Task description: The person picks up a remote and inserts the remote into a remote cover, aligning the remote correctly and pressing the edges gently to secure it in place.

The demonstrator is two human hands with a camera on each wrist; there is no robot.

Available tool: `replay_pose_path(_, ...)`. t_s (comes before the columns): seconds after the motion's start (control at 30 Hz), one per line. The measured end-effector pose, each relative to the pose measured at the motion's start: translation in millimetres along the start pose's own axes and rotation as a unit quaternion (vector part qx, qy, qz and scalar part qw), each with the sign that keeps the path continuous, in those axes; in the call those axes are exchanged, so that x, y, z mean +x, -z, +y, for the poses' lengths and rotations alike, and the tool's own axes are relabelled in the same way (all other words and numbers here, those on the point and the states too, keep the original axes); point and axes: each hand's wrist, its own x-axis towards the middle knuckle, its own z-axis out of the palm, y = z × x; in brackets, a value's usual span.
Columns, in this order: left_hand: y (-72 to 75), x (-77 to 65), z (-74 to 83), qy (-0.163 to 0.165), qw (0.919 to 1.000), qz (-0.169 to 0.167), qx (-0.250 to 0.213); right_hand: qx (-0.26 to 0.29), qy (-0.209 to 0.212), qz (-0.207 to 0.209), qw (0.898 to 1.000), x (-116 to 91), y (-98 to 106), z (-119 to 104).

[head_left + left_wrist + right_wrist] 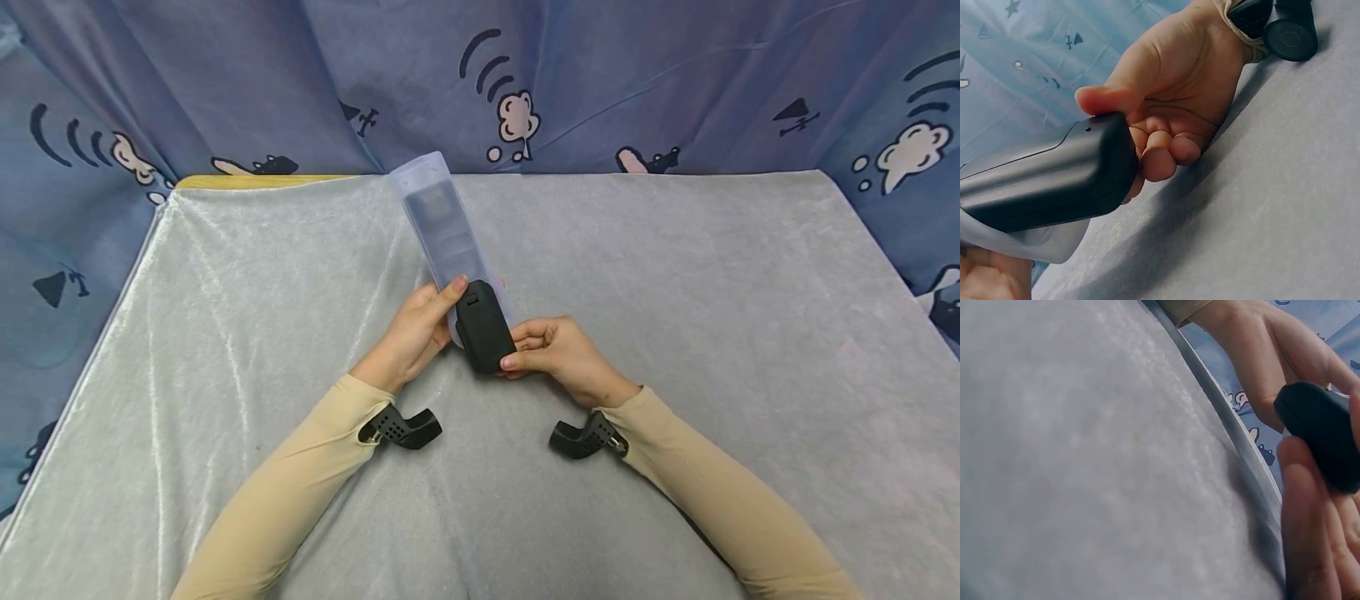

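In the head view, a long, rounded black plastic object (484, 327) lies over the lower end of a long translucent plastic piece (442, 221). Both are tilted, with the translucent end pointing up and left. My left hand (420, 329) grips them from the left, thumb on the black object's upper edge. On the other side, my right hand (551, 357) pinches the lower right corner of the black object. The left wrist view shows the rounded end of the black object (1054, 172) under the right thumb. My right hand (1313, 531) holds that end in the right wrist view.
A grey velvety cloth (712, 292) covers the table. Blue printed curtains (637, 83) hang at the back and sides. A yellow strip (262, 181) shows along the back left edge. Black wrist cameras (408, 427) sit on both beige sleeves.
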Motion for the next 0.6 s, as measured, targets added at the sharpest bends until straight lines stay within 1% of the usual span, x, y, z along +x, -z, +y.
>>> replay_pose_path(0.3,0.1,-0.6,-1.9,-0.003,0.9999,-0.016,-0.003,0.014,0.000,0.006,1.000,-0.7,0.6,0.5)
replay_pose_path(0.5,0.2,-0.5,-2.9,-0.008,0.9998,-0.018,-0.008,0.013,0.006,0.012,1.000,-1.1,0.1,0.5)
replay_pose_path(0.6,0.3,-0.1,-3.2,-0.006,0.9999,-0.012,-0.007,0.014,0.005,0.013,1.000,-0.9,0.2,1.2)
